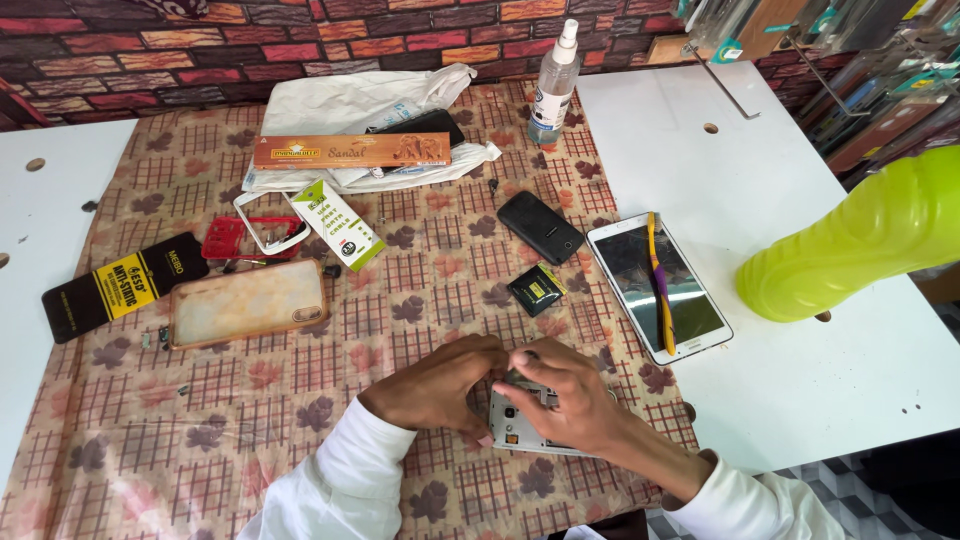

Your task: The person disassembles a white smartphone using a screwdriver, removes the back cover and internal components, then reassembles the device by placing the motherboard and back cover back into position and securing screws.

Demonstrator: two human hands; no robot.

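Both hands (500, 390) around opened phone (520, 428)

Both arms are covered by long white sleeves that end at the wrists. The left hand (440, 385) and right hand (560, 395) are bare, without gloves.

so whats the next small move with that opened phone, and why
Probably keep the left hand bracing the opened phone while the right hand works at its upper edge. Both hands crowd over it, its inside faces up, and tiny loose screws already lie on the cloth.
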